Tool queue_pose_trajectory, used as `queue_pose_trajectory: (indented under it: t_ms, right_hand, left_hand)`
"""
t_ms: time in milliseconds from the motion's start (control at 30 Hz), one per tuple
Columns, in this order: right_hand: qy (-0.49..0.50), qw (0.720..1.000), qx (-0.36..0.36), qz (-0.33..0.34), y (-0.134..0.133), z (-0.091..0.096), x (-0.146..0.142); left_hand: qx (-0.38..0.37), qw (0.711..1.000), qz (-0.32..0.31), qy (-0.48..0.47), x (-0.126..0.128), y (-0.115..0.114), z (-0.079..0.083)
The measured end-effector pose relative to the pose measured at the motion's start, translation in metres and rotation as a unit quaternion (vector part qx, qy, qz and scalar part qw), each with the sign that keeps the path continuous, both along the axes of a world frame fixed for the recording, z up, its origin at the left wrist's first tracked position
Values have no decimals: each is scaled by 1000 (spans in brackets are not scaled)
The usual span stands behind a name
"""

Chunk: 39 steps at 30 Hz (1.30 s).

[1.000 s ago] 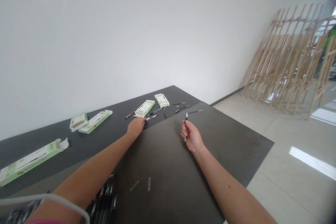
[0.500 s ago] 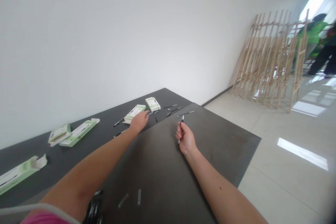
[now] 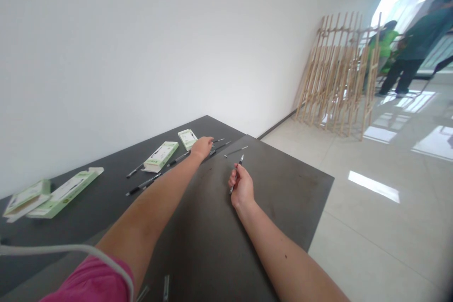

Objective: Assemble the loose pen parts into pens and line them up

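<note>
Right hand (image 3: 242,186): on the near side of the dark board (image 3: 279,200), wrist low, fingers curled, pinching a black pen (image 3: 237,174) against the thumb. Pen tilted, top end pointing away past the knuckles.

Left hand (image 3: 201,147): arm stretched out across the board's left corner, palm down, fingers together and straight, nothing visibly held. Fingertips sit just past the board's far edge, beside a pen (image 3: 217,147); contact unclear.

One loose pen (image 3: 235,151) lies on the board just beyond the right hand. More pens (image 3: 143,184) lie on the grey table (image 3: 88,188) left of the board, among green-and-white pen boxes (image 3: 161,156). Pink sleeve (image 3: 92,281) at the left arm's shoulder end. Wooden easels (image 3: 336,75) lean on the wall well right of the board, with two people (image 3: 412,42) beyond them.
</note>
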State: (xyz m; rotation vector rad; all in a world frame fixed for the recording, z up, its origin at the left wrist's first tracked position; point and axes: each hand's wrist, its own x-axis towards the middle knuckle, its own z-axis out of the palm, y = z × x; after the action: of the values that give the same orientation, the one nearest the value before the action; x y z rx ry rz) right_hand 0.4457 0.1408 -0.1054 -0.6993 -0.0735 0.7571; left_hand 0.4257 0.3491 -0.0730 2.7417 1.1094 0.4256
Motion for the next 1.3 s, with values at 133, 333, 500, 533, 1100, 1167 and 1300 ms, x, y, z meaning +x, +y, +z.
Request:
queue_pose_trajectory:
  t_ms: [133,333,500,533,1100,1167,1300]
  right_hand:
    - [3,1000,3,1,0,0,-1]
    - [-1,1000,7,6,0,1,-2]
    - [-5,1000,7,8,0,1,-3]
    - [-6,1000,7,8,0,1,-3]
    - [-65,998,9,11,-1,2,1]
    - [-80,997,8,13,-1,3,3]
    - [-120,992,3,34,-3,4,3]
  left_hand:
    - [-16,1000,-3,17,3,-9,-2]
    - [-22,998,57,13,-11,-4,0]
    - [-52,996,72,22,-22,6,4]
    - [-59,995,71,25,-22,6,3]
    - [-238,957,51,-155,-53,-22,30]
    - [-277,936,41,-215,-83,-35,44]
    - [-344,887,27,-307,-156,-84,66]
